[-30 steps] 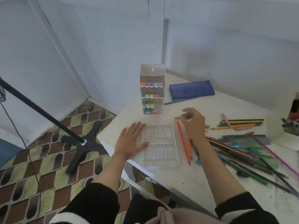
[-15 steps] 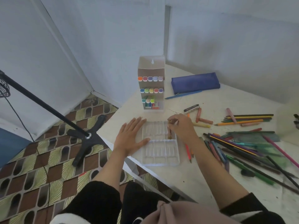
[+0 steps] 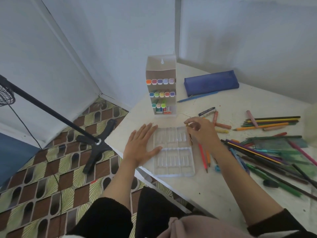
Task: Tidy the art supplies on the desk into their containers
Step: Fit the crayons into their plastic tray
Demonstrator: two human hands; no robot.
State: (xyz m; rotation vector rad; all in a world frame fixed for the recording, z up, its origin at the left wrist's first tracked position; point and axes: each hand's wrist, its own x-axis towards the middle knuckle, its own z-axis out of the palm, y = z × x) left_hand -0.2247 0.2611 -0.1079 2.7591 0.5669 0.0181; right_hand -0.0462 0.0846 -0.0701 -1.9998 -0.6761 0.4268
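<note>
**Left hand** (image 3: 140,146): flat, fingers straight and spread, pressing on the left edge of the clear crayon tray (image 3: 173,157). It grips nothing. Its position matches the earlier frames.

**Right hand** (image 3: 203,133): fingertips pinch a dark brown crayon (image 3: 190,139) over the far-right slot of the tray's upper row. The crayon's lower end is in or at the slot; whether it is fully seated cannot be told. A second ago this hand was off the tray, among the loose items on the desk (image 3: 197,184); it has since carried the crayon across. Judgement: this is the first crayon going into the tray, and release is the step in hand.

**Crayon tray:** transparent, with two rows of moulded slots, lying at the near corner of the desk. All other slots appear empty.

**Marker stand** (image 3: 161,69): upright just behind the tray. The top and middle shelves hold five markers each. The bottom shelf holds three markers, with small boxes below them.

**Pencil case** (image 3: 211,82): blue, lying flat behind the stand; contents not visible. A blue pencil (image 3: 197,97) lies in front of it.

**Loose, still to sort:** pink and yellow crayons (image 3: 223,125) just beyond the right hand; two orange-red pencils (image 3: 203,156) beside the tray; a bundle of coloured pencils (image 3: 269,122) further right; a larger scatter of pencils and pens (image 3: 260,152) along the right side.
</note>
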